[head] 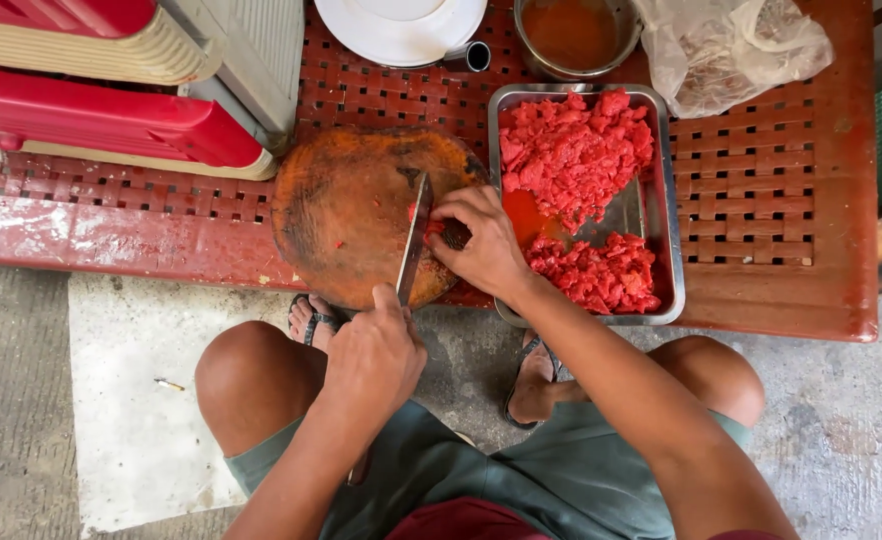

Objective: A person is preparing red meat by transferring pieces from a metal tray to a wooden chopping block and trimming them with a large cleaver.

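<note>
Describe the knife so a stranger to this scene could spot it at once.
Start at the red slatted table, then find the round, stained wooden chopping board at its near edge, left of the steel tray of red meat. The knife stands edge-down on that board, gripped by the left hand; it is the only long, thin, shiny blade there.

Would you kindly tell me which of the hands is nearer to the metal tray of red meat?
The right hand: it rests beside the tray. The left hand grips the knife, farther off.
</note>
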